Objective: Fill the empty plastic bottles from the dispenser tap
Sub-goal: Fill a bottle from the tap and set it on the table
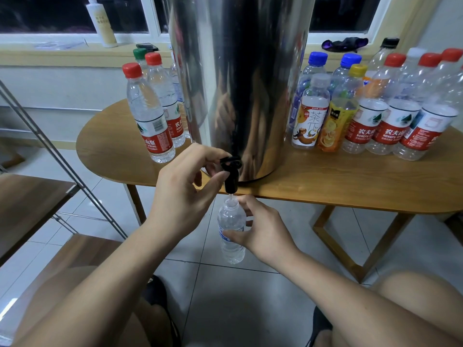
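Knees [416,296] sit right up close at the bottom of the head view, with both forearms reaching out over the tiled floor [250,291]. Watching the feed from my end, the left hand [183,194] is curled onto the black tap [230,176] at the foot of the shiny steel dispenser [240,83], fingers hooked over the lever and thumb against the tap body. The right hand [263,231] grips a clear uncapped bottle [231,221] round its middle, thumb across the label. It's upright, below the edge of the wooden surface [350,181], mouth just under the spout with a thin stream running in. Can't tell how full it is. Up on the surface, red-capped bottles [150,116] stand left of the dispenser, and a bigger crowd of mixed bottles [375,116] stands to its right, a couple with tea and juice labels.
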Motion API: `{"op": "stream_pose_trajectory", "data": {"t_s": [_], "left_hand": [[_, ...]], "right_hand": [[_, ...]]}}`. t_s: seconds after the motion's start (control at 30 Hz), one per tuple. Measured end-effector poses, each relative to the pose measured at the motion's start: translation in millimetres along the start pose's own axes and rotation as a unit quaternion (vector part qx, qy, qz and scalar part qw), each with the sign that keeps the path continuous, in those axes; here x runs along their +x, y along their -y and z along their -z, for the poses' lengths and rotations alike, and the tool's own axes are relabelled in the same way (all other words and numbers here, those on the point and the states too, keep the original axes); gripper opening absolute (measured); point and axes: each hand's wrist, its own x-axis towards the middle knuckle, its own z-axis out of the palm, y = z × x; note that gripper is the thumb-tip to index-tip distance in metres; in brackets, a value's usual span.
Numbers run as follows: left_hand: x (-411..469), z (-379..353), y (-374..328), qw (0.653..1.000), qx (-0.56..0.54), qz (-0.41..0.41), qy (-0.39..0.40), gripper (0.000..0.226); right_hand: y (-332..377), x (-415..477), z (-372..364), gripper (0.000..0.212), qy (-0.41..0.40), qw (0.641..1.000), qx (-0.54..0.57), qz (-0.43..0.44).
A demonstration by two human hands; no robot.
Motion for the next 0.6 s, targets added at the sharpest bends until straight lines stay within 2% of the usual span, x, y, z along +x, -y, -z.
{"op": "stream_pose_trajectory", "data": {"t_s": [0.6], "left_hand": [[-0.4, -0.6, 2.2, 1.0, -0.009, 0.002, 0.0, 0.032]], "right_hand": [[0.5, -0.2, 0.7, 0.072, 0.0, 1.0, -0.01, -0.004]]}}
